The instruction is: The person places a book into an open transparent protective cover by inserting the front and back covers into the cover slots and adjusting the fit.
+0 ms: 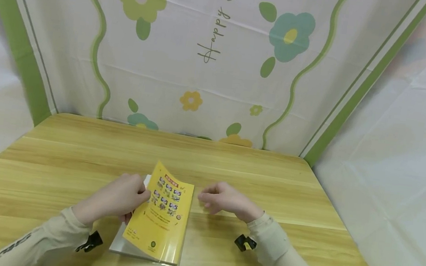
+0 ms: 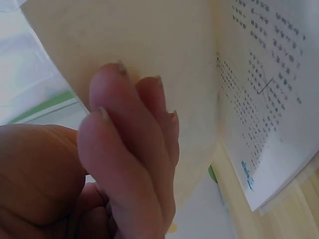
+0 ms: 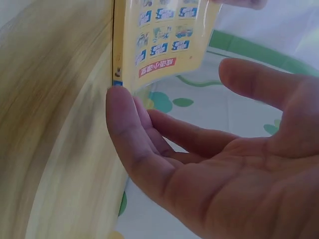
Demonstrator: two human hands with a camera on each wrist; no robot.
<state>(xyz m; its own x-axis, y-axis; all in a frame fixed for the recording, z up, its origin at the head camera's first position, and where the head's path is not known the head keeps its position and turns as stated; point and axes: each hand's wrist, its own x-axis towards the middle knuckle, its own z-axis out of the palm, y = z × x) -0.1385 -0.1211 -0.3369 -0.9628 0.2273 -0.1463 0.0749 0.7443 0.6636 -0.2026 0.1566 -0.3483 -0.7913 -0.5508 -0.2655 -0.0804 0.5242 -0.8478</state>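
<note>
A book (image 1: 160, 217) with a yellow back cover lies on the table, its spine toward the right. My left hand (image 1: 119, 197) pinches the cover's free left edge between thumb and fingers and holds it lifted at a slant. In the left wrist view, the pale inner side of the cover (image 2: 169, 30) faces a white printed page (image 2: 269, 94) with a blue mark near its bottom. My right hand (image 1: 228, 200) is just right of the spine, holding nothing, thumb apart from its loosely bent fingers. In the right wrist view a fingertip appears close to the spine (image 3: 118, 45); contact is unclear.
The wood-grain table (image 1: 271, 180) extends around the book on all sides. Behind it hangs a white cloth (image 1: 227, 81) with printed flowers, and plain white sheets (image 1: 405, 156) flank the sides. Black buckles (image 1: 245, 242) hang at both wrists.
</note>
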